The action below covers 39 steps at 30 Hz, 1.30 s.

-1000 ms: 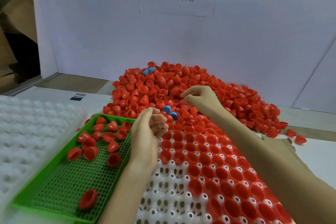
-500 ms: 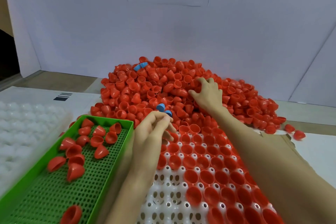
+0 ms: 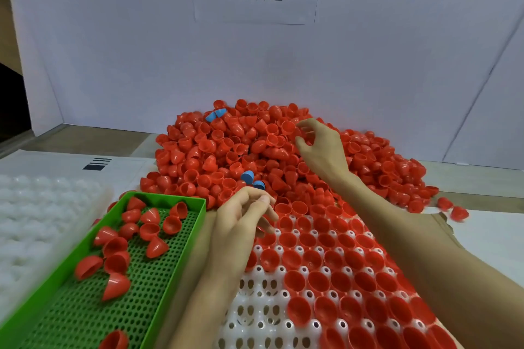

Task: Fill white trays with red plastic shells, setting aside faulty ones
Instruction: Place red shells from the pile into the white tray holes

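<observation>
A big pile of red plastic shells (image 3: 226,150) lies against the white back wall. In front of it a white tray (image 3: 255,320) holds red shells in most of its right and far sockets, while its near-left sockets are bare. My right hand (image 3: 320,147) rests on top of the pile, with fingers spread and curled over the shells. My left hand (image 3: 241,224) hovers at the tray's far-left corner, fingertips bunched and pointing down. Whether it holds a shell is hidden.
A green perforated tray (image 3: 198,224) with several loose red shells sits left of the white tray. Stacked empty white trays (image 3: 34,221) lie at the far left. Blue shells (image 3: 248,177) sit in the pile. Brown cardboard (image 3: 442,224) lies under my right forearm.
My right hand has moved up the pile, away from me, and its fingers have spread. My left hand has dropped its fingertips toward the tray's far-left corner. The view has shifted.
</observation>
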{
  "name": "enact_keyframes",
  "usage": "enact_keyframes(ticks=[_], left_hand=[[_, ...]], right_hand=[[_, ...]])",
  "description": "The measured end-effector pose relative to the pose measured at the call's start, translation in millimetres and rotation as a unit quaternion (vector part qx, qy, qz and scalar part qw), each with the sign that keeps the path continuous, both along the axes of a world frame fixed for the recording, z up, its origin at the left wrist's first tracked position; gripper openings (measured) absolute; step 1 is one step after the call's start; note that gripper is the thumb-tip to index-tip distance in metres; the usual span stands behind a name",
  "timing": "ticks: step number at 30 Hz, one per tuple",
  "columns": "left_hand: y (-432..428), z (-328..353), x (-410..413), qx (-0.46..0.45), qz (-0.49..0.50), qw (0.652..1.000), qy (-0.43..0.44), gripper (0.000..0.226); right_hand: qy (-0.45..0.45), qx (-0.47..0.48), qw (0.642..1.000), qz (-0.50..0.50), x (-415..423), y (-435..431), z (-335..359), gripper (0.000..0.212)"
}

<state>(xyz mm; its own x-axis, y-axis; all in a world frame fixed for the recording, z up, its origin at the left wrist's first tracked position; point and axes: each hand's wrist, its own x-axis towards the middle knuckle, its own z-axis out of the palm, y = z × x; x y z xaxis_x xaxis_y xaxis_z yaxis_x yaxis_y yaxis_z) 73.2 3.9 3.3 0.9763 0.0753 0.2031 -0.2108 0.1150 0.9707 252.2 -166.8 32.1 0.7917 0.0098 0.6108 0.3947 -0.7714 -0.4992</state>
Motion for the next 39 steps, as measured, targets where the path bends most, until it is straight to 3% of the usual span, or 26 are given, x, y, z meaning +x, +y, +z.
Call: enact_keyframes(ticks=[9, 13, 17, 20, 25, 28, 35, 39], left_hand=[[-0.8, 2.2, -1.5, -0.006, -0.012, 1.000, 0.025, 0.015], [0.6, 4.0, -2.0, -0.047, -0.059, 0.997, -0.001, 0.054], [3.6, 7.3, -4.9, -0.115, -0.154, 0.981, -0.032, 0.052], [4.7, 7.4, -6.5, -0.150, -0.174, 0.972, -0.042, 0.048], [5.7, 7.4, -8.5, -0.107, -0.226, 0.967, -0.056, 0.056], [3.7, 7.5, -8.0, -0.089, -0.216, 0.971, -0.055, 0.046], [-0.7, 7.4, -8.9, -0.114, -0.248, 0.961, -0.045, 0.051], [0.8, 6.0, -7.8, -0.127, -0.242, 0.961, -0.045, 0.049]], right_hand=[[0.031, 0.077, 0.995, 0.057, -59.8, -21.5, 36.9, 0.028], [0.042, 0.095, 0.977, 0.184, -126.4, -18.6, 36.3, 0.028], [0.027, 0.083, 0.957, 0.275, -181.6, -17.8, 27.7, 0.033], [0.026, 0.111, 0.952, 0.284, -196.1, -16.4, 19.1, 0.034], [0.021, 0.158, 0.945, 0.284, -194.8, -14.7, 9.4, 0.033], [0.006, 0.150, 0.951, 0.270, -194.1, -17.3, 5.4, 0.033], [-0.054, 0.084, 0.965, 0.244, -193.4, -19.2, 0.1, 0.037], [-0.021, 0.101, 0.965, 0.240, -194.1, -18.1, -1.6, 0.031]])
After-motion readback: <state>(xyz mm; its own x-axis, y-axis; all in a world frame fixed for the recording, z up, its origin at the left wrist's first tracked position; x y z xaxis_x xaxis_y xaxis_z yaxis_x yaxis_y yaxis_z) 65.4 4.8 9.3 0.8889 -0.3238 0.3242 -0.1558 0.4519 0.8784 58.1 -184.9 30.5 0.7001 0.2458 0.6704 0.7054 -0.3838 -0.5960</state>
